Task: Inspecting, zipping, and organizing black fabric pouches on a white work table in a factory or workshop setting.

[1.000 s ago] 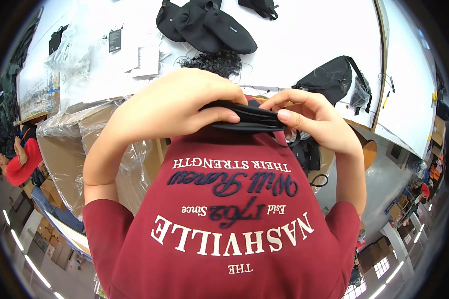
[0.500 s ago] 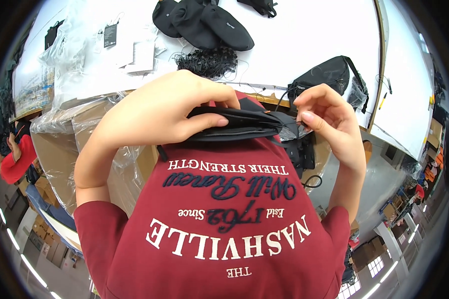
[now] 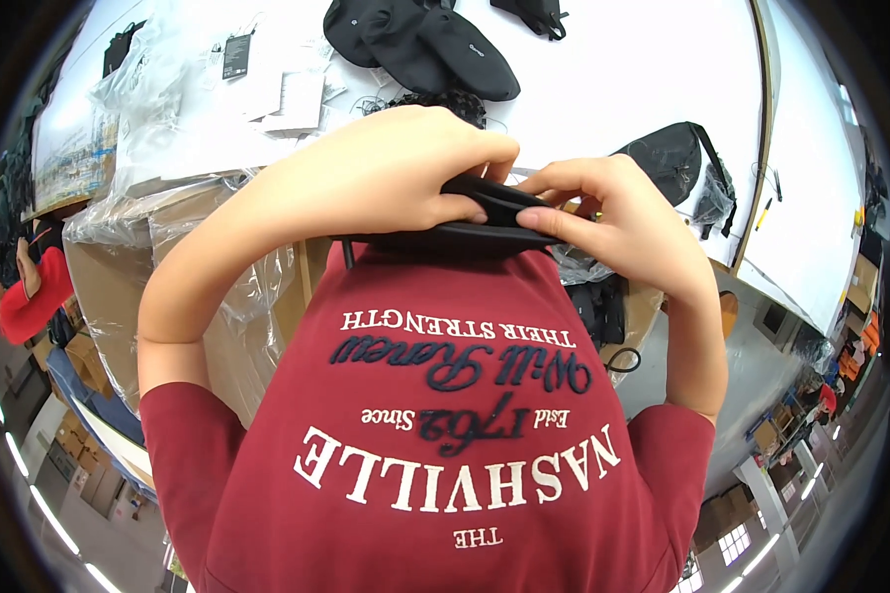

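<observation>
Left hand [image 3: 445,168] pinching the edge of a black bag [image 3: 445,240], right hand [image 3: 611,212] pinching its right end, dark pouches [image 3: 427,47] on a white table [image 3: 643,74] beyond.

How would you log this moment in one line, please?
left grip: holding black pouch | right grip: at pouch's right edge | white table: black bags | nearby: cardboard box

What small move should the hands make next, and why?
Probably hold the left hand steady and ease the right hand slightly outward to spread the bag: both hands pinch its black fabric close together, and the gap between its layers looks narrow, the inside mostly hidden.
</observation>
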